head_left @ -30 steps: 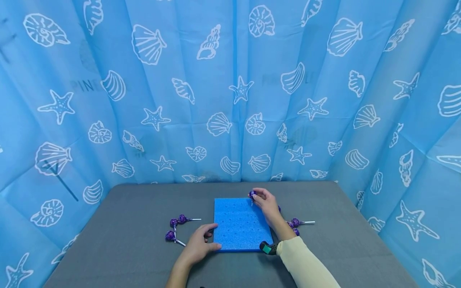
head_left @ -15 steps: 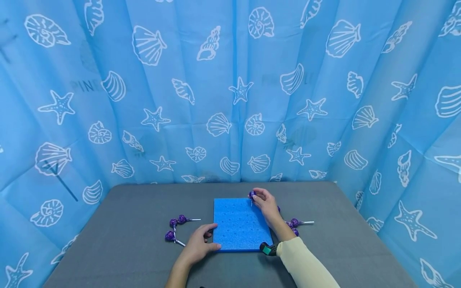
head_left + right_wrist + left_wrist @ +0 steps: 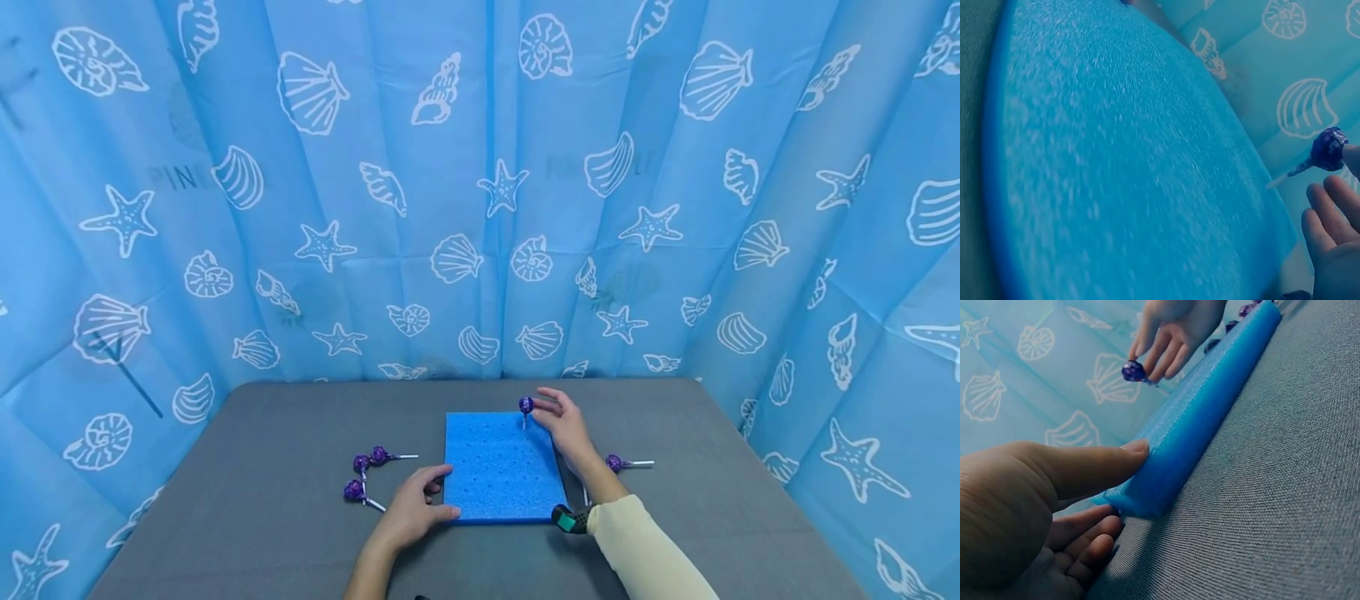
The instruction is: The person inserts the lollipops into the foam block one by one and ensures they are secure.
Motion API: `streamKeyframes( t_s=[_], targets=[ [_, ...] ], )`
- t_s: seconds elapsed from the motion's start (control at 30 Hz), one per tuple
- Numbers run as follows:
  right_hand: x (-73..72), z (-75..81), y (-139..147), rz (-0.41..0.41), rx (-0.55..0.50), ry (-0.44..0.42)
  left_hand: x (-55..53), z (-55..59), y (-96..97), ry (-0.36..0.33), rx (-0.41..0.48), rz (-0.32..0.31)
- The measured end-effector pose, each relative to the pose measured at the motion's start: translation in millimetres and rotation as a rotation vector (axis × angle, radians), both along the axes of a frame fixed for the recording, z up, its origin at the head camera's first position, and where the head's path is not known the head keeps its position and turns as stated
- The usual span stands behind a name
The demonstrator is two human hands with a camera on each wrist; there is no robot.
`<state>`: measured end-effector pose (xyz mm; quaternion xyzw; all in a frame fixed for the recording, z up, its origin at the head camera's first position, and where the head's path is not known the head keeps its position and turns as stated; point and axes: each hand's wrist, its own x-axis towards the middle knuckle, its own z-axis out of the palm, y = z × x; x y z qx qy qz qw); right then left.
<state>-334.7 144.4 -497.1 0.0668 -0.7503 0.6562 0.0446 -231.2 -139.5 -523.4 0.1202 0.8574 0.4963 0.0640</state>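
Note:
A purple-wrapped lollipop (image 3: 527, 405) stands upright, its stick in the far right part of a blue foam board (image 3: 495, 479). Beside it is my right hand (image 3: 564, 425), fingers extended and slightly spread; one finger lies close to the candy head in the right wrist view, and I cannot tell whether it touches. At the board's near left corner, my left hand (image 3: 412, 510) rests its straight thumb (image 3: 1104, 465) on the edge, with a fingertip against the left side and the other fingers loosely bent. The same lollipop (image 3: 1134, 370) appears in the left wrist view.
Several purple lollipops lie on the grey table (image 3: 285, 483): a group (image 3: 362, 462) left of the board, and another lollipop (image 3: 615, 462) to the right, with more partly hidden by my right forearm. A blue shell-print curtain (image 3: 450, 208) hangs behind the table.
My right hand has let go of the lollipop and drawn back slightly to the right, its fingers spreading. The lollipop stays upright in the board. My left hand has not moved.

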Motion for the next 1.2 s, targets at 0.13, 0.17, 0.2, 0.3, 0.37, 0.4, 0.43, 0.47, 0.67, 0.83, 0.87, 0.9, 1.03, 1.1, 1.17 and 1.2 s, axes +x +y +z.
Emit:
streamKeyframes(
  t_s=[0.13,0.17,0.2,0.3,0.37,0.4,0.43,0.47,0.67,0.83,0.87,0.9,1.03,1.1,1.17,1.2],
  targets=[
    [0.4,1.5,7.6,0.005,0.103,0.096,0.8,0.4,0.3,-0.003,-0.001,0.004],
    [1.1,2.1,9.9,0.006,0.142,0.129,0.9,0.4,0.3,-0.003,-0.001,0.003],
    [4.8,6.7,11.5,0.011,0.170,0.157,0.7,-0.1,0.0,-0.002,-0.001,0.003],
    [8.1,10.7,18.2,0.012,0.246,0.225,0.2,-1.0,-1.0,-0.001,0.002,0.002],
    [9.2,12.9,22.9,0.000,0.286,0.259,-0.2,-1.2,-1.7,-0.003,0.003,0.001],
    [9.2,13.5,25.2,-0.002,0.298,0.267,-0.4,-1.1,-2.1,-0.005,0.002,0.001],
    [6.2,9.9,28.5,-0.013,0.314,0.281,-0.5,-0.6,-2.2,-0.007,0.001,0.000],
    [5.9,10.1,31.2,-0.022,0.332,0.296,-0.7,-0.2,-2.3,-0.008,-0.001,-0.001],
    [5.2,7.5,47.7,-0.033,0.409,0.321,-1.1,0.9,-2.3,-0.022,-0.003,-0.003],
    [10.1,6.7,57.0,-0.019,0.473,0.271,-0.6,0.9,-1.8,-0.018,-0.006,-0.002],
    [11.1,6.5,58.6,-0.017,0.487,0.261,-0.5,0.9,-1.8,-0.016,-0.006,-0.002],
    [12.1,6.1,60.2,-0.014,0.505,0.252,-0.5,1.0,-1.8,-0.014,-0.006,-0.003],
    [14.5,3.4,66.1,-0.007,0.552,0.215,-0.3,0.6,-1.7,-0.010,-0.008,-0.004],
    [14.9,1.6,68.8,0.001,0.576,0.206,-0.2,0.2,-1.7,-0.009,-0.008,-0.005],
    [15.1,-0.3,71.1,0.010,0.592,0.193,0.0,-0.1,-1.7,-0.008,-0.009,-0.004],
    [15.1,-1.2,72.1,0.017,0.598,0.186,0.3,-0.1,-1.7,-0.009,-0.008,-0.004]
  ],
)
